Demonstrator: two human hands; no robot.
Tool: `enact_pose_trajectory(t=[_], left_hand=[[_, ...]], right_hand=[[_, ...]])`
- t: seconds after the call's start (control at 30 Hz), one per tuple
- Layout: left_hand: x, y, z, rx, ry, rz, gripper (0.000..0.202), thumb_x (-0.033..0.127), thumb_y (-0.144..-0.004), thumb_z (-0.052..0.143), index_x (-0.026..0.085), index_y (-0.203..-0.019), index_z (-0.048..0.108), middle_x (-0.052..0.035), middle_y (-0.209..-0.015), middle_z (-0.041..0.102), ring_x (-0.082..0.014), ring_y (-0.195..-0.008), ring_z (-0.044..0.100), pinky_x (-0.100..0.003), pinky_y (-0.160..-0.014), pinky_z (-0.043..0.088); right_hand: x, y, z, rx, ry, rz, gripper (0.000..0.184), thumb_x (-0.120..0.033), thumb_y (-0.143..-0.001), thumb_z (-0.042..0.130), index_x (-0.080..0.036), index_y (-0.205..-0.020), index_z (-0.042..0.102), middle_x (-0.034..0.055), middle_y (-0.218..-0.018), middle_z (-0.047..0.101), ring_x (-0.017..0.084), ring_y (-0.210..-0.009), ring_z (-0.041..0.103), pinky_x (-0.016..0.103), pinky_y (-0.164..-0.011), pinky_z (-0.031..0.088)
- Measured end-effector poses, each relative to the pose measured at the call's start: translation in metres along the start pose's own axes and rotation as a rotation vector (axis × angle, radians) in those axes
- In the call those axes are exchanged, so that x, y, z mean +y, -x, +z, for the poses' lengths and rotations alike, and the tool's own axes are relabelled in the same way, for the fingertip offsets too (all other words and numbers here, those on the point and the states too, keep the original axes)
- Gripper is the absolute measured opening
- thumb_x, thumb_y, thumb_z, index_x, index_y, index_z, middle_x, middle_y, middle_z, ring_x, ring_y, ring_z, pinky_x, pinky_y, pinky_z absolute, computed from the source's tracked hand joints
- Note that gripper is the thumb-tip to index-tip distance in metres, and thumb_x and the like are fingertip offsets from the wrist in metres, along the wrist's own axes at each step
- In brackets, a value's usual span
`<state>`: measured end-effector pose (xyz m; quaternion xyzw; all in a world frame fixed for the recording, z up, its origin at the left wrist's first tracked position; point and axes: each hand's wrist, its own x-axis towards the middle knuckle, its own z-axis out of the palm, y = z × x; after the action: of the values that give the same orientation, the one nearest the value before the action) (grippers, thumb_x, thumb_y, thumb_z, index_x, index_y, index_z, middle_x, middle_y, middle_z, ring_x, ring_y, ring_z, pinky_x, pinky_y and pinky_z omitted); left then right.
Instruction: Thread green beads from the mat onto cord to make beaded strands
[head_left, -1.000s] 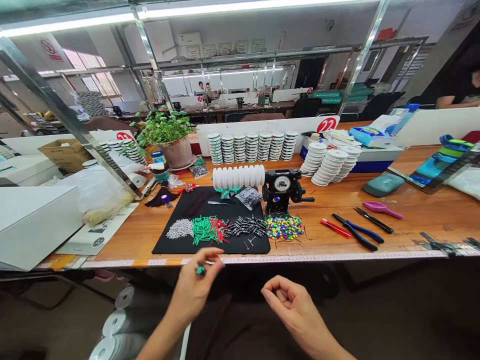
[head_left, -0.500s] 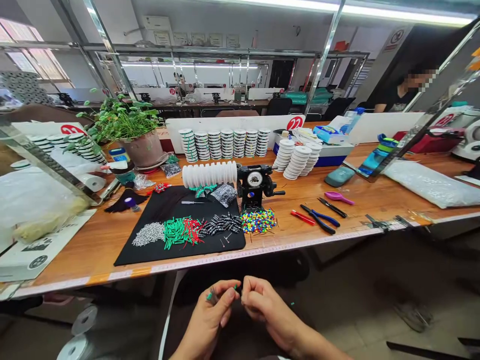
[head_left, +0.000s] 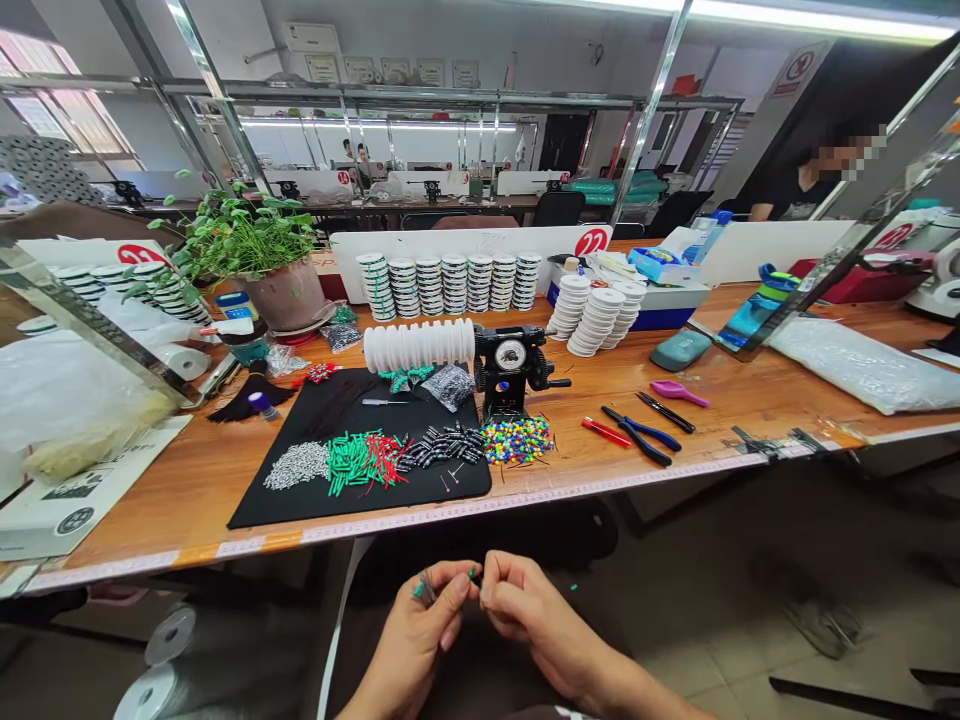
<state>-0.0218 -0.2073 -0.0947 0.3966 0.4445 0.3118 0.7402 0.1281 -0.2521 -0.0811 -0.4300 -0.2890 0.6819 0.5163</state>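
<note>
My left hand is closed in front of the table edge, pinching a small green piece between thumb and forefinger. A second green bit with thin dark strands shows between its fingers. Fingertip to fingertip with it, my right hand is closed, its fingers curled; a tiny dark thing is at its tips, too small to name. Beyond the hands, a black mat carries silver beads, green tubes, red tubes and black pieces.
Multicoloured beads lie beside the mat, below a black hand-cranked winder carrying white spools. To the right are pliers, tweezers and a pink scoop. A potted plant stands back left. Another person sits far right.
Both hands keep nearly the same pose, fingertips together. The view has tilted slightly. A tiny green speck right of my right hand appears a little higher and further left.
</note>
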Motion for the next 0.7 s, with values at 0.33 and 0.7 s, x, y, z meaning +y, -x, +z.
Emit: enact_pose_trajectory(t=[0.33, 0.7], left_hand=[[0.001, 0.001, 0.002, -0.013, -0.048, 0.04, 0.046, 0.056, -0.066, 0.086, 0.013, -0.082, 0.078, 0.0018, -0.065, 0.062, -0.0015, -0.046, 0.03, -0.018, -0.05, 0.025], [-0.005, 0.008, -0.006, 0.016, -0.248, 0.173, 0.047, 0.056, -0.068, 0.083, 0.015, -0.091, 0.077, -0.001, -0.066, 0.063, -0.0086, -0.053, 0.044, -0.02, -0.049, 0.034]], right_hand=[[0.003, -0.002, -0.001, 0.094, 0.128, -0.049, 0.019, -0.03, -0.073, 0.06, -0.02, -0.066, 0.046, -0.0069, -0.06, 0.037, 0.01, -0.056, 0.026, 0.024, -0.051, 0.019], [0.028, -0.002, -0.017, 0.17, 0.527, -0.199, 0.047, -0.063, -0.081, 0.067, -0.017, -0.071, 0.072, 0.0061, -0.069, 0.066, 0.021, -0.067, 0.057, 0.029, -0.062, 0.043]])
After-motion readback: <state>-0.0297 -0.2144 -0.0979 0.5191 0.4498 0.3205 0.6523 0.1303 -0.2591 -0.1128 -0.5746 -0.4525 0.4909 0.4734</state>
